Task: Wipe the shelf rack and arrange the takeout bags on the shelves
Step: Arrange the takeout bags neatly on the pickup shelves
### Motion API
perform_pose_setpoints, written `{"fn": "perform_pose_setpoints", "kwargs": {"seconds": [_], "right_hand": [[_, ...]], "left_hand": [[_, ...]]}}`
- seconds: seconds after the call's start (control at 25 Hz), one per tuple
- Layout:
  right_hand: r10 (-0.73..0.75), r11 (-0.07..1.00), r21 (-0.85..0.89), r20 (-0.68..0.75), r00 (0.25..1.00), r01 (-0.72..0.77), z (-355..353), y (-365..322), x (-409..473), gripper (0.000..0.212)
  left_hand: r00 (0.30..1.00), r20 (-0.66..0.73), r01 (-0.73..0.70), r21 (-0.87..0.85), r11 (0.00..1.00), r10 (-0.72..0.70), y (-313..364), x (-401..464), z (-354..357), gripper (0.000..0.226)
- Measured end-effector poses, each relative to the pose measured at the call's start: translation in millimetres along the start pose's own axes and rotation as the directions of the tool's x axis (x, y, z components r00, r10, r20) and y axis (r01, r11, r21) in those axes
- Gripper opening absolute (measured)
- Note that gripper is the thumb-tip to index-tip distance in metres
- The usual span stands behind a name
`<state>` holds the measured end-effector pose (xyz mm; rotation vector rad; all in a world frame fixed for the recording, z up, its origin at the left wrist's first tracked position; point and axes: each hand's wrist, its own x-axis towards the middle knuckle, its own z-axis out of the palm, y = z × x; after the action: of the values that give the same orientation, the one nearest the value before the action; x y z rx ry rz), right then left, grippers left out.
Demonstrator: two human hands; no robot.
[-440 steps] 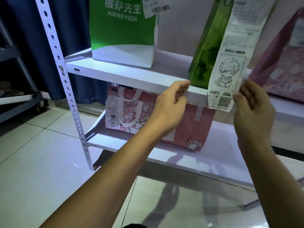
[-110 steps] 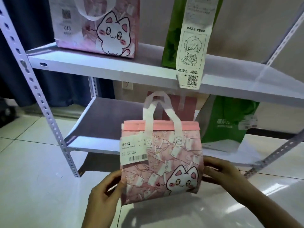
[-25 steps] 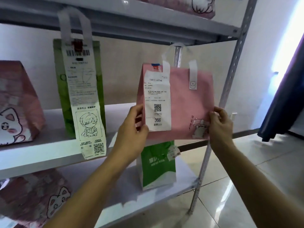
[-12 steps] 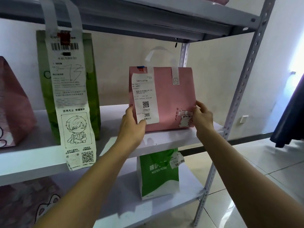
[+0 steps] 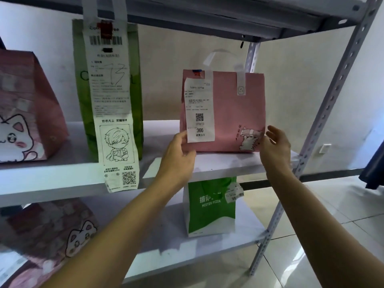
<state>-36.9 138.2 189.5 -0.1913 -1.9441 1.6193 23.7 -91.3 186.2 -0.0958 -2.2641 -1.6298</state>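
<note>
A plain pink takeout bag with a white receipt numbered 366 stands upright on the white middle shelf of the rack, near its right end. My left hand pinches the bag's lower left corner. My right hand hovers beside the lower right corner, fingers spread, just off the bag. Left of it on the same shelf stand a tall green bag with a long hanging receipt and a pink cat bag.
On the lower shelf stand a green and white Mister Pizza bag and another pink cat bag. The perforated right upright stands close to my right hand. An upper shelf hangs overhead. Tiled floor lies at right.
The pink bag went from held in the air to standing on the middle shelf. My right hand has come off its corner and opened. My left hand stays on the left corner.
</note>
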Motion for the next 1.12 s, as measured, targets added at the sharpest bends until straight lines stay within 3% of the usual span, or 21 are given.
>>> {"fn": "perform_pose_setpoints", "kwargs": {"seconds": [0.12,0.36,0.56,0.8,0.96,1.12], "right_hand": [[-0.091,0.996,0.002,0.022,0.996,0.091,-4,-4,-43,0.028],[-0.141,0.988,0.104,0.269,0.953,0.116,22,13,-141,0.021],[-0.126,0.991,0.032,0.546,0.828,0.130,79,67,-213,0.030],[-0.071,0.997,0.027,0.755,0.652,0.076,164,110,-278,0.027],[-0.004,1.000,0.006,0.767,0.642,0.000,231,123,-309,0.022],[0.119,0.990,-0.143,0.747,0.655,-0.017,297,133,-321,0.025]], "left_hand": [[0.998,0.002,-0.062,0.055,0.997,0.062,-8,-31,-10,0.043],[0.997,0.043,-0.067,-0.050,0.996,0.069,-41,-98,-38,0.035],[0.998,-0.043,0.053,-0.012,0.999,-0.053,-108,-151,-71,0.037],[0.957,-0.202,0.215,-0.001,0.977,-0.211,-188,-199,-124,0.036],[0.865,-0.417,0.305,-0.006,0.952,-0.279,-238,-231,-170,0.037],[0.642,-0.716,0.343,-0.053,0.938,-0.275,-283,-264,-196,0.032]]}}
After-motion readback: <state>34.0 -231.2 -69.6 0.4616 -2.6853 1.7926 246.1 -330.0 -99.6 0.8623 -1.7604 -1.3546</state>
